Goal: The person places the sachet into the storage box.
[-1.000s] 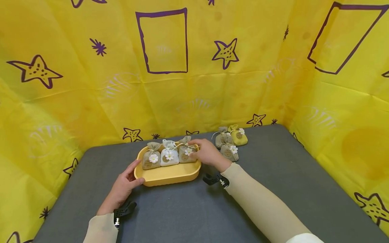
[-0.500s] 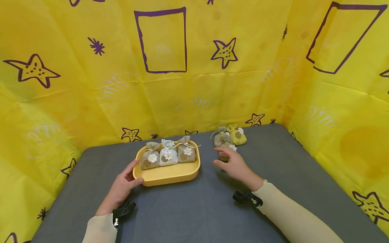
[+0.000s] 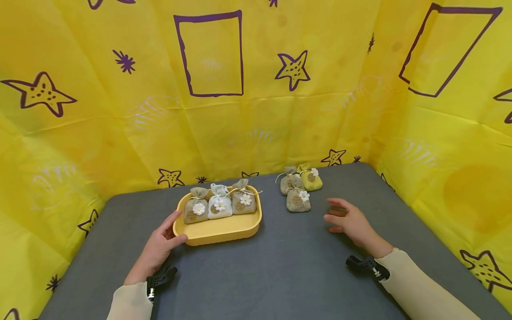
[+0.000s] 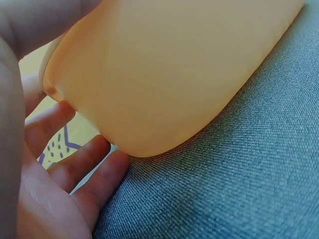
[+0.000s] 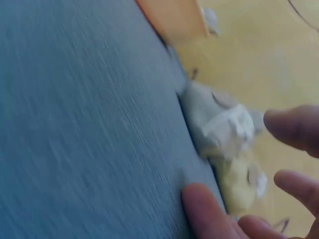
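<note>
My left hand (image 3: 157, 250) holds the left end of a yellow oval tray (image 3: 220, 230), thumb at the front and fingers around the end. In the left wrist view, its fingertips (image 4: 117, 162) press against the tray's smooth outer wall (image 4: 164, 84). Three small drawstring sachets with white flowers stand in a row along the tray's back: a beige sachet (image 3: 195, 209), a white sachet (image 3: 218, 204) and another beige sachet (image 3: 242, 201). My right hand (image 3: 356, 226) hovers over the table right of the tray, fingers loosely bent, holding nothing.
Three more sachets cluster at the table's back: a front grey-beige sachet (image 3: 296, 203), one behind it (image 3: 286, 183) and a yellow sachet (image 3: 312, 181). Yellow printed cloth (image 3: 256, 115) hangs behind and beside the dark grey table (image 3: 256, 275).
My right hand has let go of the right-hand beige sachet in the tray and moved right, passing in front of the loose sachets. The left hand stays on the tray.
</note>
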`<state>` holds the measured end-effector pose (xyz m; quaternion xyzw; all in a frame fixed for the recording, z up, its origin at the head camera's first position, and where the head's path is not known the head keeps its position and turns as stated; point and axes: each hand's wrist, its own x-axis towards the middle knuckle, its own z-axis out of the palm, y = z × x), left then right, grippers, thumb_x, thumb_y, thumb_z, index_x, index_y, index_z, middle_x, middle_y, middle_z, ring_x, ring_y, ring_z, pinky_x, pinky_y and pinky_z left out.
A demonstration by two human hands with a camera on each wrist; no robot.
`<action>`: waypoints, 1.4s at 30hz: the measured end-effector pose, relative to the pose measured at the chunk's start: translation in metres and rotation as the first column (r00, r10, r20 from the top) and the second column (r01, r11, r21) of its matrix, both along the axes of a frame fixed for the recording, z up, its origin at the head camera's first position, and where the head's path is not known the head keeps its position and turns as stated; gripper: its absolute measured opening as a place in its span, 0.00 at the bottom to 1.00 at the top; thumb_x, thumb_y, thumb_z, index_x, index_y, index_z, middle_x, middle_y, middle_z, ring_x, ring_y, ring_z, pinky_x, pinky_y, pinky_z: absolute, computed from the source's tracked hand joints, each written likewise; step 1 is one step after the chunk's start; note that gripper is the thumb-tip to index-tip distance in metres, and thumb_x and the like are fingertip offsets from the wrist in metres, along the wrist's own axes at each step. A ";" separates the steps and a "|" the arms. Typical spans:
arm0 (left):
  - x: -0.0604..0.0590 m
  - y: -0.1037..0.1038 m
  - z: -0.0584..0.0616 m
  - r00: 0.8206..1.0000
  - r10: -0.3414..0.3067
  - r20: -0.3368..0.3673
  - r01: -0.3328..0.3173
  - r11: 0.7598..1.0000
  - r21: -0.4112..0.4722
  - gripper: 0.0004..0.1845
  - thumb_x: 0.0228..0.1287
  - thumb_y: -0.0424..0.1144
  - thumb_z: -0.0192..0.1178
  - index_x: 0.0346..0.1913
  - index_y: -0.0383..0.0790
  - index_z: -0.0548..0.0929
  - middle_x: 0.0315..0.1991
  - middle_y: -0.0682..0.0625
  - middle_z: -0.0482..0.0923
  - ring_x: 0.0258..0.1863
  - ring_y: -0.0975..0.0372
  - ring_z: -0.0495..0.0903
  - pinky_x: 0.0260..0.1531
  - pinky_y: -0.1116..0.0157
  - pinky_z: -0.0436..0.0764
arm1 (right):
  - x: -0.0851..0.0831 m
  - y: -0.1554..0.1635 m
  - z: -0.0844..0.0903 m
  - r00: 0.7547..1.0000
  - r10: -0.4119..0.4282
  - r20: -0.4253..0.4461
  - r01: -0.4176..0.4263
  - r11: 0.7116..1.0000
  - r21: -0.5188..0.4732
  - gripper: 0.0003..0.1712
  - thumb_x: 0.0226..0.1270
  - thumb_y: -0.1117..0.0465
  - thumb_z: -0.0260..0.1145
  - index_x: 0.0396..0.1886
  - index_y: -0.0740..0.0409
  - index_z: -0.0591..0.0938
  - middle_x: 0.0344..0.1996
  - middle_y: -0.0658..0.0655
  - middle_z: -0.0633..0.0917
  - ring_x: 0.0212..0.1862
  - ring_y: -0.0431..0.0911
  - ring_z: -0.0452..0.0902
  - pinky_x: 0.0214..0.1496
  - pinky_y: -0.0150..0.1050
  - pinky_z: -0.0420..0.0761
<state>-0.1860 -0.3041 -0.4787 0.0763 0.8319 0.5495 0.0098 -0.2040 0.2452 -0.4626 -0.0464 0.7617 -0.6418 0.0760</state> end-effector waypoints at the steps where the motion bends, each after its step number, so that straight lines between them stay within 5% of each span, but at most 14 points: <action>1: 0.000 0.000 0.000 1.000 0.003 0.004 -0.003 1.000 -0.003 0.41 0.69 0.40 0.65 0.79 0.42 0.55 0.78 0.39 0.47 0.73 0.44 0.55 0.54 0.79 0.66 | -0.001 0.004 0.000 1.000 0.001 0.007 -0.001 1.000 -0.013 0.41 0.70 0.61 0.68 0.76 0.65 0.59 0.72 0.73 0.57 0.66 0.68 0.63 0.47 0.54 0.83; 20: 0.002 0.000 -0.001 1.000 0.009 0.004 -0.009 1.000 -0.028 0.41 0.69 0.41 0.65 0.79 0.45 0.56 0.78 0.40 0.48 0.73 0.44 0.55 0.54 0.80 0.65 | -0.035 -0.008 -0.012 0.996 0.086 0.011 -0.086 0.996 0.009 0.44 0.66 0.62 0.72 0.77 0.59 0.60 0.75 0.69 0.53 0.73 0.65 0.52 0.52 0.50 0.81; 34: 0.001 0.003 0.000 1.000 0.013 0.013 -0.012 1.000 -0.013 0.41 0.69 0.40 0.65 0.79 0.43 0.56 0.78 0.40 0.47 0.73 0.44 0.56 0.53 0.80 0.67 | -0.066 -0.034 -0.016 0.988 0.150 -0.046 -0.152 0.988 -0.041 0.42 0.65 0.64 0.72 0.75 0.60 0.63 0.73 0.67 0.60 0.69 0.63 0.62 0.52 0.50 0.81; 42: 0.001 0.001 0.003 1.000 0.012 0.013 -0.012 1.000 -0.018 0.41 0.69 0.41 0.64 0.79 0.45 0.56 0.78 0.41 0.47 0.73 0.43 0.56 0.54 0.78 0.67 | -0.073 -0.047 -0.015 0.989 0.120 -0.088 -0.116 0.992 0.056 0.35 0.64 0.60 0.73 0.70 0.55 0.72 0.60 0.66 0.74 0.49 0.55 0.78 0.46 0.46 0.84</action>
